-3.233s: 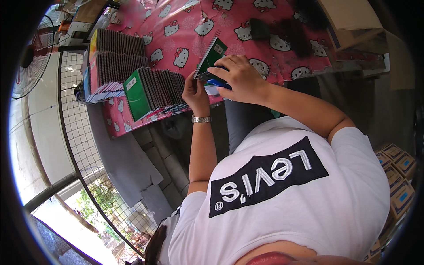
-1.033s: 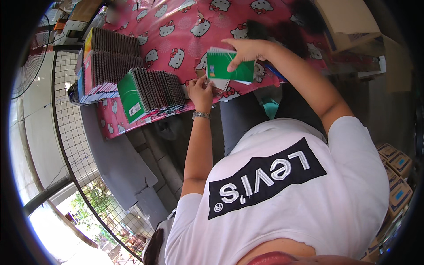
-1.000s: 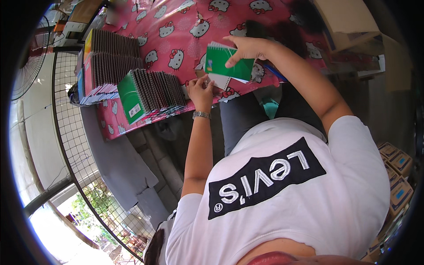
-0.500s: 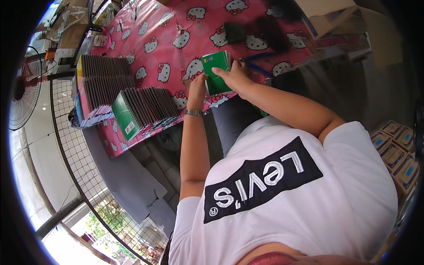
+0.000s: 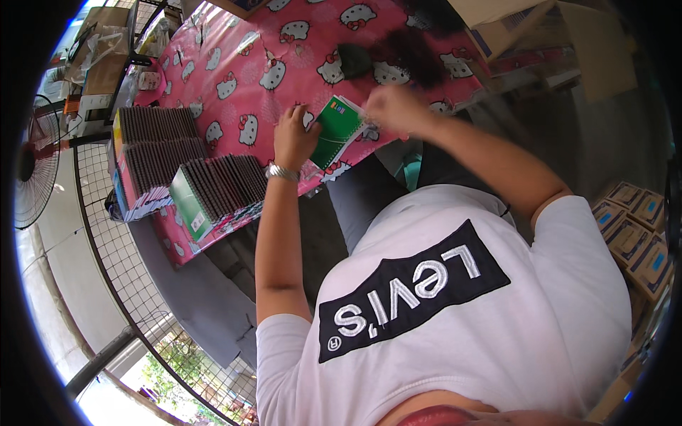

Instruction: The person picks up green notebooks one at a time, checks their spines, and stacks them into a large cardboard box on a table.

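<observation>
A thin green notebook (image 5: pixel 338 130) lies tilted near the front edge of a table with a pink cartoon-cat cloth (image 5: pixel 249 57). My left hand (image 5: pixel 294 136), with a metal watch on its wrist, grips the notebook's left edge. My right hand (image 5: pixel 389 106) is blurred with motion at the notebook's upper right corner; its fingers look curled, and I cannot tell whether they hold the notebook. White pages show at the notebook's right edge. Both my forearms reach up from my white printed shirt.
Rows of upright dark-spined notebooks (image 5: pixel 160 145) fill the table's left end, with a green-fronted row (image 5: pixel 217 188) nearest me. A dark fuzzy bundle (image 5: pixel 415 50) and cardboard boxes (image 5: pixel 511 21) lie at the back. Small boxes (image 5: pixel 632 227) stack at right. A fan (image 5: pixel 35 170) and wire mesh (image 5: pixel 106 234) stand left.
The notebook has come down nearer the table's front edge and tilted. My left hand moved onto its left edge; my right hand slid off its cover to the upper right corner.
</observation>
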Demonstrator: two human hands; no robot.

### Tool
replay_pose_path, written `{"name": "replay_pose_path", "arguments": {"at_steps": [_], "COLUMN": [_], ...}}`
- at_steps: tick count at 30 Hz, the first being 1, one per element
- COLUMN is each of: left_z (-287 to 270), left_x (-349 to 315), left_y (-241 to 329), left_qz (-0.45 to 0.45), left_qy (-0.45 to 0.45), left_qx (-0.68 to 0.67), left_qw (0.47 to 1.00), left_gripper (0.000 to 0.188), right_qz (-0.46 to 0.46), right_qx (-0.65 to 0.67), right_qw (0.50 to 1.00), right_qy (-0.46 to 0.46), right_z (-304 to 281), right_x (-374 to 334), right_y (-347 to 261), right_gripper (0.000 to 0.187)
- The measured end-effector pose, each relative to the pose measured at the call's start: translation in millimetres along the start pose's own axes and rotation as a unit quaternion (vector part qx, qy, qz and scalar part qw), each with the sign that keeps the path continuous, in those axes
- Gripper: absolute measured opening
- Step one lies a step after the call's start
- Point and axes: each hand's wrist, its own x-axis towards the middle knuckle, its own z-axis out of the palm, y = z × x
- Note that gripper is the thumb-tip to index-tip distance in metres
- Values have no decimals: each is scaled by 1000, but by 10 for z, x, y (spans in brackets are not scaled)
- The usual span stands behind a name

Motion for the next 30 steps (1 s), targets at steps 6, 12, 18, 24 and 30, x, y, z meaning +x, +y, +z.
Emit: {"name": "replay_pose_path", "arguments": {"at_steps": [6,12,18,24,30], "left_z": [-40,-188,-179,-227,-271], "left_x": [-341,-305,-267,-211,-150], "left_y": [807,721,759,621,608], "left_qz": [65,52,63,84,101], "left_qy": [-30,-90,-89,-111,-135], "left_qx": [107,62,76,16,12], "left_qw": [992,993,991,990,986], "left_gripper": [40,38,37,30,31], "right_qz": [-98,-73,-88,-66,-42], "right_qx": [-368,-396,-418,-387,-409], "right_qw": [893,903,883,905,895], "right_qy": [240,153,192,164,173], "right_z": [-624,-797,-614,-695,-652], "right_x": [633,797,774,830,942], "right_y": [898,900,866,871,889], "right_gripper": [39,35,27,26,27]}}
